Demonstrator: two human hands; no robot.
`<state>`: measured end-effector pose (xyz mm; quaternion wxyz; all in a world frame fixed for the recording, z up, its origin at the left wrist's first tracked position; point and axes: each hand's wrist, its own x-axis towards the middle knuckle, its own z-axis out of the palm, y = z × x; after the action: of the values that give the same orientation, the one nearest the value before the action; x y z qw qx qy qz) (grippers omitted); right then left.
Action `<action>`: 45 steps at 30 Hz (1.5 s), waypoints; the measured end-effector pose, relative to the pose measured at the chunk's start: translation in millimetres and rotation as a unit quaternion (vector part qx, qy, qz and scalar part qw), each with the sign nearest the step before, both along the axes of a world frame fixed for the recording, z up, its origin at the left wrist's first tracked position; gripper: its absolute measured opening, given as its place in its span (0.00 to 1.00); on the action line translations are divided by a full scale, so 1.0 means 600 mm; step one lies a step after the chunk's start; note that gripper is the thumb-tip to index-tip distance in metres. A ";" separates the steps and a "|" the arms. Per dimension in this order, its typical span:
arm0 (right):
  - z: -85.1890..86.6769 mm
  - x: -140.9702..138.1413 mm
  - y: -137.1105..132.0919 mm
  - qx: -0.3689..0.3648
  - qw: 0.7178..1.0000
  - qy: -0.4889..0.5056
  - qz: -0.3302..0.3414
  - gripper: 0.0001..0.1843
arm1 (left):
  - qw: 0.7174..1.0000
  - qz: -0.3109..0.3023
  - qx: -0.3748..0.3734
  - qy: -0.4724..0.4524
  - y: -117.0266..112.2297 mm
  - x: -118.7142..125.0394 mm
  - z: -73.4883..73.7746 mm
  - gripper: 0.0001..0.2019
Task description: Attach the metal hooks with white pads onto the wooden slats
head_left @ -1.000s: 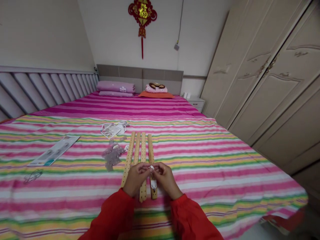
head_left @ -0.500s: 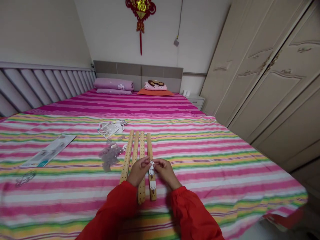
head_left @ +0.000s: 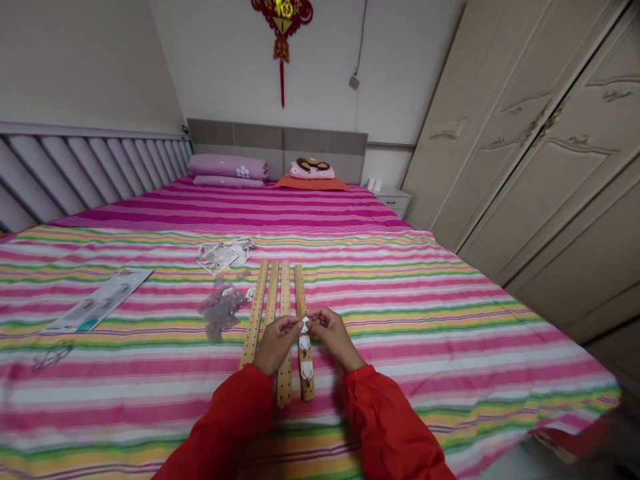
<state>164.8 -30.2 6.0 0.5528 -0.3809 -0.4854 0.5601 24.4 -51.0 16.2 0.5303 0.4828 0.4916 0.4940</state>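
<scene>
Several long wooden strips with rows of holes (head_left: 273, 293) lie side by side on the striped bedspread (head_left: 400, 320). My left hand (head_left: 275, 341) and my right hand (head_left: 334, 337) meet over the rightmost strip (head_left: 300, 287), both pinching a small white hook (head_left: 305, 325). Two more white hooks (head_left: 306, 357) sit on that strip's near end, below my fingers. Red sleeves cover both forearms.
A pile of clear plastic bits (head_left: 223, 307) lies left of the strips, with torn packaging (head_left: 223, 255) behind it and a flat printed card (head_left: 97, 307) further left. Pillows (head_left: 227, 168) lie at the headboard. A wardrobe (head_left: 540, 153) lines the right side.
My hands have moved a little further up the rightmost strip. A second white hook now shows on the strip where there was one.
</scene>
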 end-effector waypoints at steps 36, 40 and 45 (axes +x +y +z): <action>-0.060 -0.015 0.060 -0.035 0.988 -0.126 -0.078 0.06 | 0.898 0.030 0.134 0.418 0.030 0.017 -0.043 0.14; -0.063 -0.015 0.060 -0.032 0.987 -0.134 -0.080 0.07 | 0.889 0.047 0.158 0.428 0.028 0.016 -0.048 0.15; -0.066 -0.015 0.058 -0.024 0.986 -0.140 -0.088 0.07 | 0.885 0.044 0.180 0.427 0.022 0.017 -0.048 0.15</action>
<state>155.8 4.7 -33.6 0.5175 -0.5096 -0.5090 0.4619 34.5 -37.7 -12.4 0.1506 0.7118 0.5943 0.3427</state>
